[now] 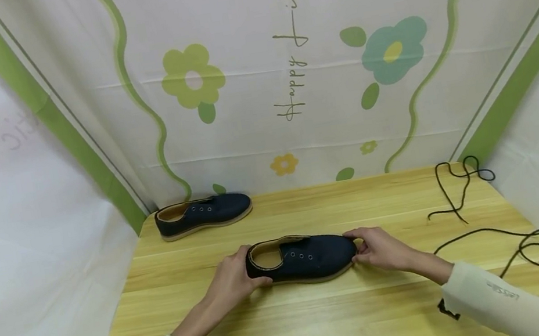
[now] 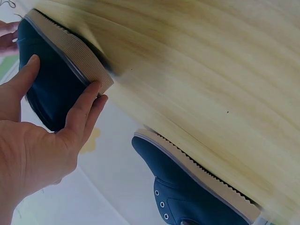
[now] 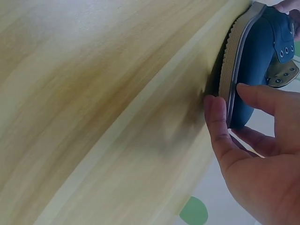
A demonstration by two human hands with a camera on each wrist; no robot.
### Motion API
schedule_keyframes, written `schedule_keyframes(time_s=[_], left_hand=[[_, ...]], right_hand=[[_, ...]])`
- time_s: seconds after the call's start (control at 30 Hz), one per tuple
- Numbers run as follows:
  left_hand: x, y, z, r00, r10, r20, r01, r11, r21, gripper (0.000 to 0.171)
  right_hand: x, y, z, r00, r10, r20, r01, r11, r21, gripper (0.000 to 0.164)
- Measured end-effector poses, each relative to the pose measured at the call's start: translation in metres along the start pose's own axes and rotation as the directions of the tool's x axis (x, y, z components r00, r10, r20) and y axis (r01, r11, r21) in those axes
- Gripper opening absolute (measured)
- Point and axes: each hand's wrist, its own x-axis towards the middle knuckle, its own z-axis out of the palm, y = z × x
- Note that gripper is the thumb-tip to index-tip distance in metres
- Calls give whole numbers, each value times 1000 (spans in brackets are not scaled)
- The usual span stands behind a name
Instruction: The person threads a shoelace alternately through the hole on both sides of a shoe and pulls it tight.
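Mostly matt; cloth & wood-look
Front shoe (image 1: 333,253): matt cloth-look upper (image 3: 255,65) w/ metal-look eyelets (image 1: 302,256), ribbed sole (image 3: 229,65); table (image 1: 325,320) under shoe: smooth, sl. glossy wood grain; backdrop (image 1: 242,131) behind shoe: creased matt cloth

On our worktop (image 1: 326,323), we have the near shoe (image 1: 328,254) midway, its heel between the fingers (image 2: 83,103) of our left hand (image 1: 230,278), its toe at our right hand (image 1: 378,247). Behind it, leftward, the far shoe (image 1: 225,209) stands beside the backdrop (image 1: 249,106); rightward lies one lace (image 1: 523,237), a second lace (image 1: 446,194) behind that.
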Motion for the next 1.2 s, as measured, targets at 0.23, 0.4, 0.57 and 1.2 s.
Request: schedule_keyframes(time_s=[0.23, 0.4, 0.57, 1.2], left_hand=[[-1, 0, -2, 1000, 17, -11, -17, 1000, 19, 89], [-3, 4, -7, 993, 86, -85, -83, 996, 44, 84], [-4, 12, -12, 973, 176, -150, -160, 981, 114, 71], [10, 40, -4, 955, 290, -68, -295, 950, -99, 35]], right_hand=[[-5, 2, -6, 999, -14, 32, 13, 1000, 12, 55], [-13, 5, -18, 998, -4, 56, 5, 1000, -14, 50], [-25, 8, -29, 996, -25, 86, 31, 997, -74, 41], [-93, 44, -62, 932, -75, 355, 81, 997, -2, 15]])
